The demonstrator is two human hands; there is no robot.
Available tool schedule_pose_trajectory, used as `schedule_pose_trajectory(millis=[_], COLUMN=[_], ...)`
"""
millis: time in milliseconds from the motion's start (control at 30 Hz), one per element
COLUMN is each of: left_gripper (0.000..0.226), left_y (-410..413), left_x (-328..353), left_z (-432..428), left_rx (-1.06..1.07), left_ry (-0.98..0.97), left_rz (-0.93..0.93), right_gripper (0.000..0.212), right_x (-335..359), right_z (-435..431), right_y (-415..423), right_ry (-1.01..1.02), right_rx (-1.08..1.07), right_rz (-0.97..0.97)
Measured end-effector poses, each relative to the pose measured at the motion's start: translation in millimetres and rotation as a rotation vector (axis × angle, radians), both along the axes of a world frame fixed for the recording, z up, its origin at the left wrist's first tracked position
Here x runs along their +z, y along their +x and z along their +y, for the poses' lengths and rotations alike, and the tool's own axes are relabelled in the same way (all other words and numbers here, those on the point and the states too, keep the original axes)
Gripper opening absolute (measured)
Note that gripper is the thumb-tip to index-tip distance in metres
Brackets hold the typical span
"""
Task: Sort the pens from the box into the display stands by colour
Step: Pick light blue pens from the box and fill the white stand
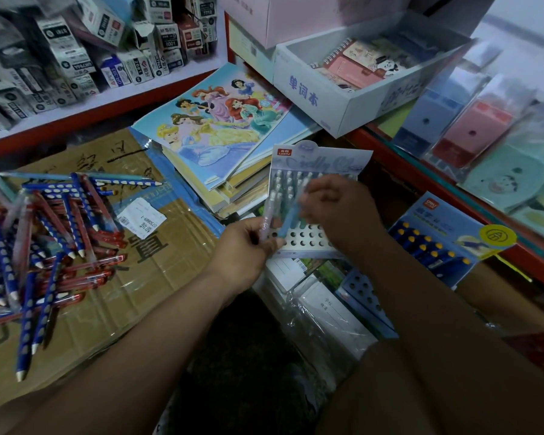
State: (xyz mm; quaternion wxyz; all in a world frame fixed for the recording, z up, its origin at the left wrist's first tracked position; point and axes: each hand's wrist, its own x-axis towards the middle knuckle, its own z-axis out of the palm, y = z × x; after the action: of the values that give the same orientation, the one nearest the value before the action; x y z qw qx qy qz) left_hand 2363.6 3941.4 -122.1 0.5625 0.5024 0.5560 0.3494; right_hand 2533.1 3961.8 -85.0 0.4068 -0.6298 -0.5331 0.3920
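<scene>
Left hand (248, 244) grips lilac pen (267, 227); right hand (338, 208), blue pen (291, 216) (blurred).

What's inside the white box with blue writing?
Inside the white box lie small notebooks, one pink, one with a cartoon animal. Its near wall hides whatever lies lower down.

This is a stationery shop. A red-edged shelf (107, 112) is packed with small printed boxes (76, 61), and goods in clear plastic wrapping (471, 133) lie on the right. A stack of cartoon notebooks (214, 127), a branded pen display stand (321, 161) and a shipping carton (170, 265) with its label (140, 216) lie between them.
</scene>
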Motion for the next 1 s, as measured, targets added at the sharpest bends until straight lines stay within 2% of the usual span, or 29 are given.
schedule_pose_trajectory(millis=[100, 200, 300, 400, 633, 1000], left_gripper=[0.01, 0.005, 0.006, 0.014, 0.016, 0.011], left_y=[-3.9, -5.5, -3.3, -0.3, 0.4, 3.8], left_x=[-0.8, -3.5, -2.6, -2.6, -14.0, -18.4], left_z=[3.2, 3.6, 3.4, 3.3, 7.3, 4.7], left_rx=[0.045, 0.06, 0.078, 0.09, 0.113, 0.104], left_ry=[-0.004, -0.014, 0.009, -0.009, -0.007, 0.021], left_rz=[0.075, 0.114, 0.157, 0.142, 0.116, 0.14], right_gripper=[0.007, 0.012, 0.009, 0.009, 0.007, 0.005], right_x=[-3.1, -9.0, -14.7, -19.6, -25.1, -43.8], right_z=[3.9, 4.3, 5.7, 8.5, 13.4, 16.1], right_y=[17.7, 29.6, 31.1, 27.4, 24.4, 17.8], right_ry=[0.118, 0.112, 0.085, 0.051, 0.065, -0.045], right_rx=[-0.25, -0.325, -0.318, -0.291, -0.298, -0.187], right_rz=[-0.097, -0.161, -0.213, -0.218, -0.22, -0.479])
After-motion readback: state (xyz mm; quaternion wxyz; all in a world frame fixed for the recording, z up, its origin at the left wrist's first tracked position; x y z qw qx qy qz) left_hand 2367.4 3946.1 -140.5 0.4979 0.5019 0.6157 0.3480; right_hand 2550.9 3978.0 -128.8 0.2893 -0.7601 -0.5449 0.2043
